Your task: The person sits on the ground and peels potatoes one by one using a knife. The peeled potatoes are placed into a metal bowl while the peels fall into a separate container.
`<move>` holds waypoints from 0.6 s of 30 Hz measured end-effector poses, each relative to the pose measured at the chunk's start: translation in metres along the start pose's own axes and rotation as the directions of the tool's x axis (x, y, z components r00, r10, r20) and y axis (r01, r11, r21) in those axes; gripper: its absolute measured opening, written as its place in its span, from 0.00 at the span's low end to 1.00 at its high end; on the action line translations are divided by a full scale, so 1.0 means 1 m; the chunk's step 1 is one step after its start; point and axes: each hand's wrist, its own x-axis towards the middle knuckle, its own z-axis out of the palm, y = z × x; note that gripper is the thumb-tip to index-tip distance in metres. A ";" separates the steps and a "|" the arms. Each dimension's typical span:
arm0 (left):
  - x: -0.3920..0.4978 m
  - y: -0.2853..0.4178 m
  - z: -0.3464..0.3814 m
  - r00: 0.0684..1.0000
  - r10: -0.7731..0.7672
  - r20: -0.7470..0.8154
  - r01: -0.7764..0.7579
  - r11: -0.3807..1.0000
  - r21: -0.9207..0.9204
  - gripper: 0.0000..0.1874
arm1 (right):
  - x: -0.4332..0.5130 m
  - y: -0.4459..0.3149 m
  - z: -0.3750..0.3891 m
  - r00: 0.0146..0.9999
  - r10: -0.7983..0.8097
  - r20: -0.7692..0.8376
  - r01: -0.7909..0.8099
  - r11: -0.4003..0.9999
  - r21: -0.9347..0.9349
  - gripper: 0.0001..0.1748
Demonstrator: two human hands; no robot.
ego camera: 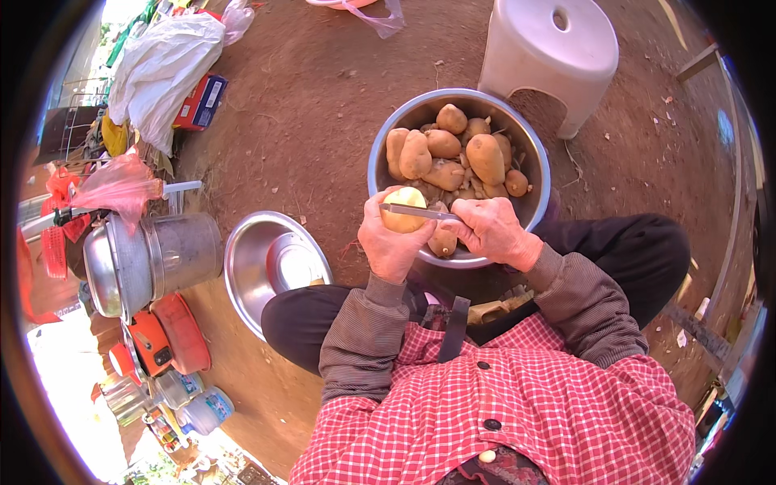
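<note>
My left hand (388,245) holds a peeled, pale yellow potato (405,221) over the near left rim of a large steel basin (379,151). In my right hand (492,230) is a metal peeler (418,211), its blade lying across the potato's face. Inside the basin sit several unpeeled brown potatoes (485,159), some with sprouts, among peelings (470,182). One unpeeled potato (442,241) lies below the peeler, partly hidden by my hands.
A white plastic stool (551,42) stands beyond the basin. By my left knee rests a second steel basin (248,267). Further left are a metal pot (185,251), a red plastic basin (182,333), plastic bottles (206,411) and a white plastic bag (167,70). Bare dirt ground (303,121) lies between.
</note>
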 end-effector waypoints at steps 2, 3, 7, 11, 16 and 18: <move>0.000 0.009 0.002 1.000 0.010 -0.008 -0.009 0.996 0.084 0.36 | -0.002 0.011 0.006 0.999 0.029 -0.043 -0.029 1.000 0.004 0.21; -0.001 0.007 0.000 1.000 0.016 0.006 -0.017 0.997 0.073 0.36 | -0.003 0.018 0.011 0.996 0.055 -0.067 -0.053 0.998 0.033 0.21; 0.001 0.005 0.000 0.995 0.042 0.085 -0.026 0.984 -0.177 0.35 | -0.015 0.064 0.025 0.880 0.474 0.007 -0.471 0.873 0.127 0.23; 0.001 0.005 -0.003 0.984 -0.061 0.168 0.144 0.832 -0.536 0.37 | -0.004 0.040 0.013 0.940 0.336 0.058 -0.311 0.778 0.546 0.24; 0.002 0.003 -0.012 0.942 -0.111 0.317 0.306 0.674 -0.672 0.35 | 0.006 -0.001 -0.009 0.994 0.090 0.060 -0.108 0.824 0.557 0.20; 0.000 0.000 -0.013 0.941 -0.094 0.324 0.299 0.682 -0.668 0.33 | 0.003 0.003 -0.008 0.982 0.138 0.130 -0.187 0.809 0.557 0.20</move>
